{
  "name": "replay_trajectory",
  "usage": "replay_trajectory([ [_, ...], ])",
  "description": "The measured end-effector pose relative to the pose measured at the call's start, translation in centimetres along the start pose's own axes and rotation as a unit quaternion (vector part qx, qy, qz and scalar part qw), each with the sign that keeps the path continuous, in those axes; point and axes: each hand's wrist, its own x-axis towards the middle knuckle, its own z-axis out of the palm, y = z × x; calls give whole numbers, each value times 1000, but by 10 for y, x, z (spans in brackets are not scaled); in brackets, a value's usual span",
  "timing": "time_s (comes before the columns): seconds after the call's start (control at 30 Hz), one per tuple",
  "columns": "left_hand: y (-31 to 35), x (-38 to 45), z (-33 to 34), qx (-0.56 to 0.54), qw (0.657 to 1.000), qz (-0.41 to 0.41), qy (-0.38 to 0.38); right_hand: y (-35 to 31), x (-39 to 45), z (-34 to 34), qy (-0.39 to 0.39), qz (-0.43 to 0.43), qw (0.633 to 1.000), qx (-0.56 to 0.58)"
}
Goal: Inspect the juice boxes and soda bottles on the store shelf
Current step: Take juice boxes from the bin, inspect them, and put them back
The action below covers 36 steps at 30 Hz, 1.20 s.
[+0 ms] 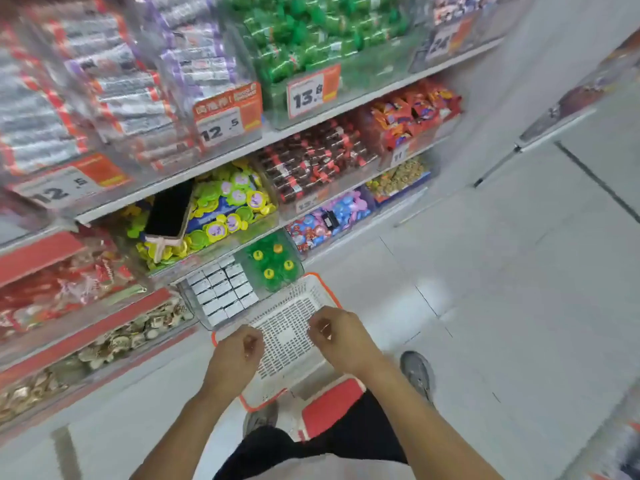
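White basket (323, 289), orange rim, dark-slotted mesh floor. Above it: green cups (273, 263) with yellow lids; silver-white boxes (221, 289) beside them. Higher: yellow-green packs (239, 209) with purple faces. Price tags (313, 90) orange and white, black numerals.

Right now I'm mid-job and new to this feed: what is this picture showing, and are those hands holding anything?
There is no machine, just one camera worn on a person's head, looking down. The left hand and right hand have curled fingers and seem to hold nothing, though blur hides any thin handle. They hover above a white basket with an orange rim, which holds nothing that I can see. To the left are store shelves with bins of wrapped sweets and price tags. A dark phone rests on one bin. A bin of small silver-topped boxes sits by the basket.
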Motion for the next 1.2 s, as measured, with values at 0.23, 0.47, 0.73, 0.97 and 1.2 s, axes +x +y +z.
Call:
replay_trajectory([
  [0.23, -67, 99, 82, -47, 960, -157, 226, 50, 171, 37, -151, -157, 973, -72],
  [0.47, -166, 152, 119, -65, 894, -202, 396, 65, 279, 154, -219, -291, 923, -124],
  [0.73, -265, 193, 154, -181, 862, -36, 472, 62, 340, 288, -224, -444, 842, -207],
  [0.97, -303, 213, 172, -137, 818, 95, 550, 56, 351, 299, -160, -536, 758, -335],
  [1.2, -303, 207, 172, -147, 818, 120, 543, 41, 341, 304, -127, -500, 722, -461],
])
